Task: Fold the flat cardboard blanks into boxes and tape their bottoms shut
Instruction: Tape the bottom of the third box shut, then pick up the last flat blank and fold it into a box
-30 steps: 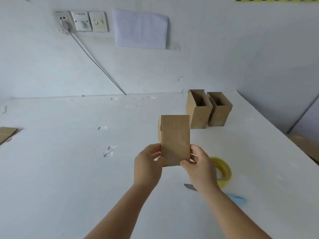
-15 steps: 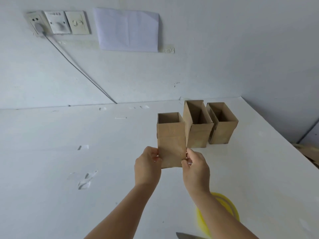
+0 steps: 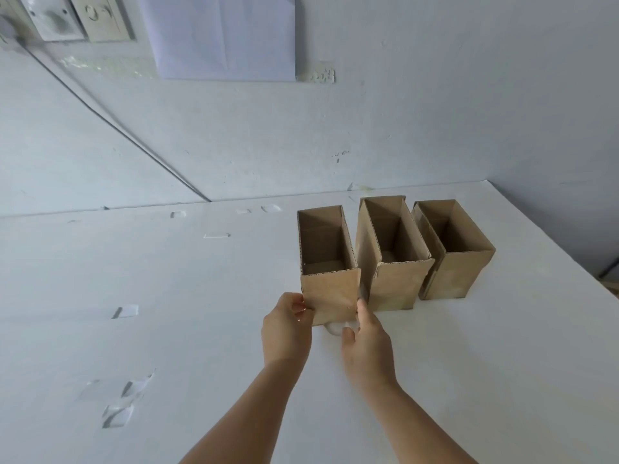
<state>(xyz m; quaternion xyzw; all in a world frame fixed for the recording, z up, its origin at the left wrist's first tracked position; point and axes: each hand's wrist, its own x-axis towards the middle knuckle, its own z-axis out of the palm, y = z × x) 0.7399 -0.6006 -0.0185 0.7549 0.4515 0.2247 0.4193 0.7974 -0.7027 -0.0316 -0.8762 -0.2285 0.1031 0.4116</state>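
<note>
Three open-topped brown cardboard boxes stand upright in a row on the white table. The left box rests on the table, and both my hands grip its lower corners: my left hand at its bottom left, my right hand at its bottom right. A curl of clear tape sticks out under its front edge. The middle box stands right beside it, almost touching. The right box stands close against the middle one.
Bits of clear tape lie stuck on the table at the left. The wall rises just behind the boxes, with a paper sheet, switches and a cable. The table's right edge runs diagonally past the right box.
My hands carried the box forward and set it down on the table to the left of the other two. The view moved forward, so the yellow tape roll has dropped out of sight.
</note>
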